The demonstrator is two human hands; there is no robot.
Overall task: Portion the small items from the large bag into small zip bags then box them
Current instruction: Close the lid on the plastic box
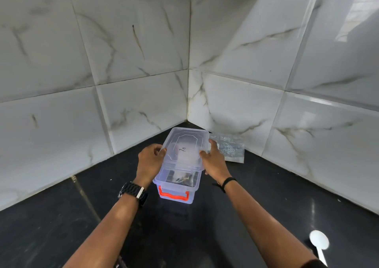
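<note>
A clear plastic box [164,185] with an orange-red handle [173,195] stands on the black counter near the tiled corner. Its clear lid [185,146] lies over the far part of the box and leaves the near part uncovered. My left hand [148,161] grips the lid's left edge and my right hand [213,158] grips its right edge. Through the gap a small zip bag with dark items [183,179] shows inside the box. A large clear bag [229,147] lies flat behind my right hand, against the wall.
A white plastic spoon [320,247] lies on the black counter [61,226] at the lower right. Marble-patterned tiled walls [123,62] close in the counter at the back and on both sides. I wear a black watch on the left wrist and a black band on the right.
</note>
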